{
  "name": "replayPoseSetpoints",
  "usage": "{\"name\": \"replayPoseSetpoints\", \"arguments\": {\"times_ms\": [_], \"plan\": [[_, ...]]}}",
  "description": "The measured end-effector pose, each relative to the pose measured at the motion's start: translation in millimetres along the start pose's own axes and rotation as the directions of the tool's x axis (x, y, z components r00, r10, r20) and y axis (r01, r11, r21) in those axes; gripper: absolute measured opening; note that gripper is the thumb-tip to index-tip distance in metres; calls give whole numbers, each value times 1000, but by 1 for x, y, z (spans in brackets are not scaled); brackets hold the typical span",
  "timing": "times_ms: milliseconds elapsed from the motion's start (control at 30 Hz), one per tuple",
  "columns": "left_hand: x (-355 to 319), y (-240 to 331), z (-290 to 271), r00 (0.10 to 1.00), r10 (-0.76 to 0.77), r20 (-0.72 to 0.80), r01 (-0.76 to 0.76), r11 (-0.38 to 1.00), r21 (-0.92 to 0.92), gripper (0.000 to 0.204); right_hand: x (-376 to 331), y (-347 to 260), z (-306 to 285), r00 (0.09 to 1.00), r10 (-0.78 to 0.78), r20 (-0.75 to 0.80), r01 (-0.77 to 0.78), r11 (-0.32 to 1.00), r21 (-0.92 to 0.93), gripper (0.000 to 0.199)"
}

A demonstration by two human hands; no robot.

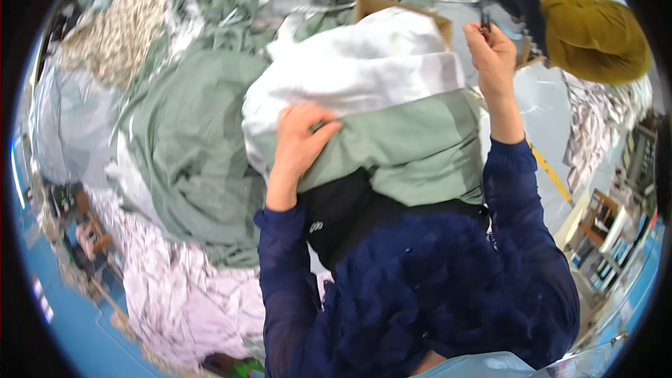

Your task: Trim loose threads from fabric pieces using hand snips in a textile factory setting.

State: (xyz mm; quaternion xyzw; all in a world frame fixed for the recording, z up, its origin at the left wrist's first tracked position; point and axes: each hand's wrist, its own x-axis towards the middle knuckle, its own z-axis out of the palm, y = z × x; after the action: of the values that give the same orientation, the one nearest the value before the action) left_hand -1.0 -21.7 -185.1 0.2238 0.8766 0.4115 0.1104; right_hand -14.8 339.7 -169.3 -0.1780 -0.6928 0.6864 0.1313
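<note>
Across my lap lies a sage-green cloth [420,147], with a white cloth [350,70] bunched along its far side. My left hand [302,141] is closed on the green cloth near its left end, thumb and fingers pinching it by the white border. Raised at the right, beyond the cloth's far corner, my right hand [492,59] is closed round small dark thread snips [484,22]. Their narrow points stick up from the fist, while most of the tool is hidden by the fingers. The snips are apart from the cloth.
A large heap of green cloth [203,119] rises to my left, with pale pink cloth [189,301] below it. Behind the white cloth stands a cardboard box [378,5]. Another person in a mustard top [595,35] bends at the far right, near patterned cloth [595,126].
</note>
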Motion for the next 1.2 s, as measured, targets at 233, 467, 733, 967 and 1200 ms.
{"name": "replayPoseSetpoints", "arguments": {"times_ms": [233,467,733,967,1200], "plan": [[-7,3,-10,998,-18,-59,7,982,-189,13,71,80,-62,981,-190,-37,113,717,-688,28],[-19,17,-25,953,-23,-301,-59,964,-260,12,94,113,-70,917,-366,158,354,564,-746,49],[-46,30,-38,957,-95,-273,55,987,-150,13,32,61,-53,968,152,198,-41,878,-477,33],[-54,47,0,918,181,-354,-63,945,319,49,-59,20,-39,894,2,448,228,859,-459,47],[-57,94,64,975,200,95,-220,912,345,100,-88,147,-118,904,334,268,-173,857,-486,43]]}}
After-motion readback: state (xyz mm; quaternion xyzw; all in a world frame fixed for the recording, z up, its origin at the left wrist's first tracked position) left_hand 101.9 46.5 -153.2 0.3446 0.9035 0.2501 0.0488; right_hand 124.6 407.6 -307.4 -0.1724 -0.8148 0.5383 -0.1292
